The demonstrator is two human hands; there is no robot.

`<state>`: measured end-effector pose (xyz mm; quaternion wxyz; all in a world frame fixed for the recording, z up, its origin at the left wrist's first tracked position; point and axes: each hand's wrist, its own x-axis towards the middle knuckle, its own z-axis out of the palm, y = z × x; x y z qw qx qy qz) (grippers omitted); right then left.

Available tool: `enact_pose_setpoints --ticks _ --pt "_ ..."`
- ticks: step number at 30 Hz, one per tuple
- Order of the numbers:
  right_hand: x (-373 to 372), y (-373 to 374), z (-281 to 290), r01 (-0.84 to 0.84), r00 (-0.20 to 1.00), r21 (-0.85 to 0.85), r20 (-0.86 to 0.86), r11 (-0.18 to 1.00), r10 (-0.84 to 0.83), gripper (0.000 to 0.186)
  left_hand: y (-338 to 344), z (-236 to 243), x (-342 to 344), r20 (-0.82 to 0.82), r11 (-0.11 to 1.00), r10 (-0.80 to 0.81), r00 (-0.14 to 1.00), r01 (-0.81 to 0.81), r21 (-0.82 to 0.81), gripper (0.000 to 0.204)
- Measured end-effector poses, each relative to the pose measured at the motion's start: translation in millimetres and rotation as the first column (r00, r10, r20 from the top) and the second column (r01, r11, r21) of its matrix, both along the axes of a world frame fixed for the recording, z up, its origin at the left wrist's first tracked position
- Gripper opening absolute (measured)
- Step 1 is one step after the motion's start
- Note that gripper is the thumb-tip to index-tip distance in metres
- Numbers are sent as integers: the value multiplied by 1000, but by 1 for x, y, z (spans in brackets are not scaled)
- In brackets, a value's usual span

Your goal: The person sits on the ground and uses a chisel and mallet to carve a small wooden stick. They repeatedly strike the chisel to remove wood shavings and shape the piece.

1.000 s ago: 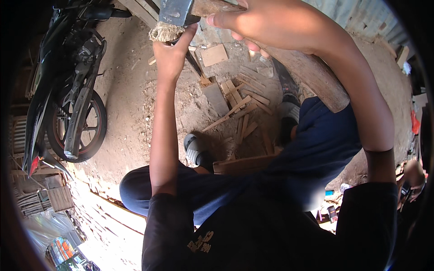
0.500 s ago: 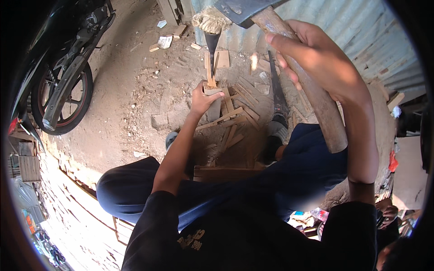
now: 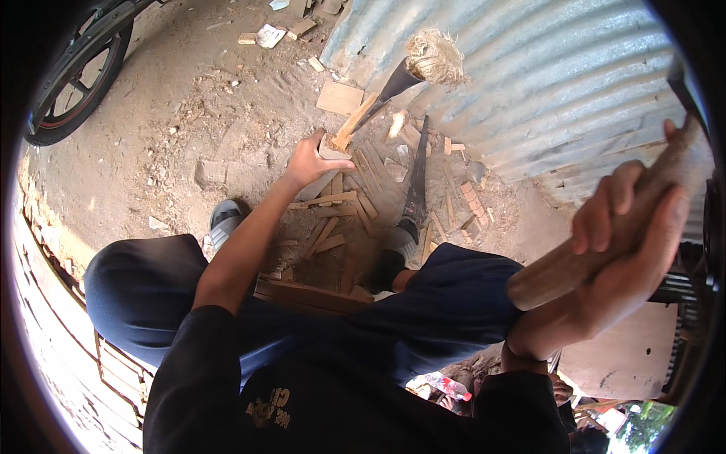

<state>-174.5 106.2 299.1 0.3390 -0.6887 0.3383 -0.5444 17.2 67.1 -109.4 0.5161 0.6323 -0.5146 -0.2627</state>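
Observation:
My left hand (image 3: pixel 310 161) is wrapped round the top of a wooden block (image 3: pixel 330 150) standing on the ground between my feet. A dark tapered chisel (image 3: pixel 388 88) with a frayed, fibrous head (image 3: pixel 436 57) leans to the right, its tip down at the block's top. Beside it a pale wood splinter (image 3: pixel 354 123) sticks up. At the far right my raised right hand (image 3: pixel 631 234) grips an axe by its thick wooden handle (image 3: pixel 556 274). The axe head is mostly lost at the dark rim of the view.
Split wood sticks (image 3: pixel 333 210) and a long dark blade-like strip (image 3: pixel 417 170) lie around my feet. A corrugated metal sheet (image 3: pixel 514 91) stands at the upper right. A motorcycle wheel (image 3: pixel 83 83) is at the upper left. Another person's hand (image 3: pixel 561 390) shows at the lower right.
My right hand has swung the axe from above the chisel out to the right. The view has turned to the right. My left hand stays on the block.

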Motion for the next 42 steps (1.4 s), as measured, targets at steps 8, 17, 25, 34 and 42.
enact_pose_setpoints --ticks 8,17,25,34,42 --pt "-4 -17 -42 -21 868 628 -374 778 326 40 15 21 8 -55 997 -2 999 6 77 95" --pt "-20 -6 -16 -16 960 372 -254 928 118 46 16 17 9 -86 992 -65 994 74 105 102" --pt "-39 -34 -58 -12 921 761 -244 649 303 43 18 18 8 -58 997 28 998 -24 79 82" --pt "-81 -46 -178 91 881 961 -201 262 429 24 12 9 12 -116 999 -11 993 16 42 85" --pt "-91 -18 -434 158 948 985 -170 63 269 21 2 -3 19 -215 986 142 966 -156 -51 56"
